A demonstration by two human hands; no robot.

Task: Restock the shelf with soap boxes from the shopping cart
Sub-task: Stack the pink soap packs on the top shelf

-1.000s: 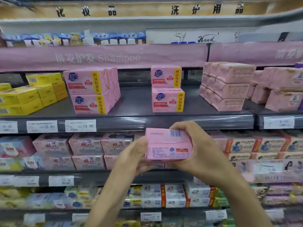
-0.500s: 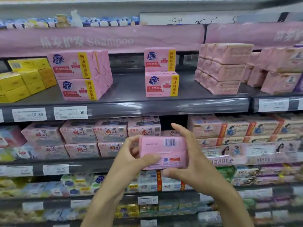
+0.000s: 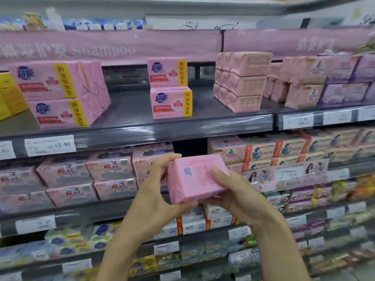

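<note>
Both hands hold one pink soap pack in the air just below the front lip of the grey metal shelf. The pack is a squat block wrapped in smooth, faintly glossy pink paper. Its near end is folded into flat triangular flaps, and its upper face carries fine print and a small bluish square code. It sits tilted, with one corner turned towards the person. The left hand clasps the folded end, with the thumb tucked under the lower edge and the fingers curled over the top corner. The right hand grips the opposite side, thumb laid across the printed face and fingers wrapped beneath. On that shelf, nearly straight above the held pack, two matching pink packs stand stacked one on the other, each with a blue logo and a yellow vertical strip. Further left on the shelf sits a bigger stacked pair of pink packs, their paper creased at the side folds, and beyond those are yellow boxes. Towards the shelf's right end, peach paper-wrapped bars are piled three high in a tidy block. A white price label reading 13.90 sits behind clear plastic on the shelf's front lip.
</note>
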